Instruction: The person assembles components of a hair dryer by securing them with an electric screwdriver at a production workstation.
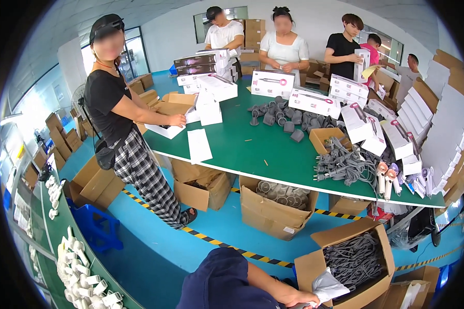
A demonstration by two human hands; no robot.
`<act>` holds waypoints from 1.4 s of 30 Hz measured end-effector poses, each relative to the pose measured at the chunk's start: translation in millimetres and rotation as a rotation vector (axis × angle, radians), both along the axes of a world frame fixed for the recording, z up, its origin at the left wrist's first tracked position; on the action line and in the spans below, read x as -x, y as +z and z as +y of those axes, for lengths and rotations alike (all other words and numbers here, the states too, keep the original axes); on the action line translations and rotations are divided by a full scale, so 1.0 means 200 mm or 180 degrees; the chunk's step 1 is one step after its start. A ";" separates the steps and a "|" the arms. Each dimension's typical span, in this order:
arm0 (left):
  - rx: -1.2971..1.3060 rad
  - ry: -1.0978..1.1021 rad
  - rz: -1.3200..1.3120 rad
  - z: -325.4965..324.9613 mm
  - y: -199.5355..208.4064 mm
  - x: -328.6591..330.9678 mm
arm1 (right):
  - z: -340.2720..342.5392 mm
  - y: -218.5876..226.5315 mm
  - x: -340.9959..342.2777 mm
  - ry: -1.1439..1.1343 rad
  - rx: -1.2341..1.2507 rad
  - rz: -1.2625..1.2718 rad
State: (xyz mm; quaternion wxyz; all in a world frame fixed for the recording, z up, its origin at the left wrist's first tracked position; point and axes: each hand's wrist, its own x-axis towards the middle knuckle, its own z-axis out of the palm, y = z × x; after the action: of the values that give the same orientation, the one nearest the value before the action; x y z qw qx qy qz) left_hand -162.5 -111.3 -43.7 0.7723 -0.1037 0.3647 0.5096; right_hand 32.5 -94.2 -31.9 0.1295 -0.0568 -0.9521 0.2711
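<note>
My left arm, in a dark navy sleeve, rises from the lower edge and bends to the right. At its end my left hand (297,297) has its fingers closed on a crumpled white plastic bag (329,286), partly cut off below. That bag overlaps the near side of an open cardboard box (340,233). Bundled dark grey cords (354,262) fill the box. My right hand does not show.
A green table (237,139) holds white product boxes (273,84), grey plastic parts (296,119) and grey plug cords (345,165). Co-workers stand around it. Cartons (273,208) sit beneath. White parts (80,275) lie on a left bench; a blue stool (95,226) stands beside it.
</note>
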 end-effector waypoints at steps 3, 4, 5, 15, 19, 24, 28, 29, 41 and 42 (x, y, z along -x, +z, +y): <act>-0.0046 -0.0258 0.0125 -0.01 0.05 0.00 | 0.00 0.05 0.01 0.0075 -0.0164 0.0055; -0.0059 -0.0262 0.0055 -0.01 0.05 -0.01 | 0.00 0.04 0.00 0.0098 -0.0219 0.0071; -0.0071 -0.0267 -0.0015 0.00 0.04 -0.01 | 0.00 0.04 0.00 0.0120 -0.0274 0.0088; 0.0077 -0.0029 0.0111 -0.01 0.00 -0.02 | -0.02 0.16 0.01 0.0300 -0.0781 0.0247; 0.0101 -0.0142 -0.0078 0.00 0.01 0.00 | -0.03 0.20 0.03 0.0378 -0.1001 0.0320; 0.0077 -0.0178 -0.0051 0.00 0.03 -0.01 | 0.16 0.26 0.16 0.1431 -0.3862 0.1804; 0.0083 -0.0104 -0.0102 0.00 -0.01 -0.02 | 0.12 0.31 0.15 0.1694 -0.3798 0.1859; 0.0060 -0.0128 -0.0096 0.00 -0.01 -0.02 | 0.02 0.33 0.10 0.0653 -0.1080 0.0587; -0.0046 -0.0430 -0.0217 -0.06 0.06 -0.16 | -0.05 0.32 -0.01 -0.0003 0.0786 -0.0203; -0.0024 -0.0568 -0.0288 -0.05 0.13 -0.12 | -0.07 0.29 -0.01 -0.0170 0.0667 -0.0282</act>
State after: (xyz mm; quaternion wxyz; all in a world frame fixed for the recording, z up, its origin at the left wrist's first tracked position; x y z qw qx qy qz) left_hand -138.0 -121.3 -18.6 0.8307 -0.0909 0.3354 0.4350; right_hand 34.8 -107.5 26.5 0.0878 -0.1073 -0.9215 0.3628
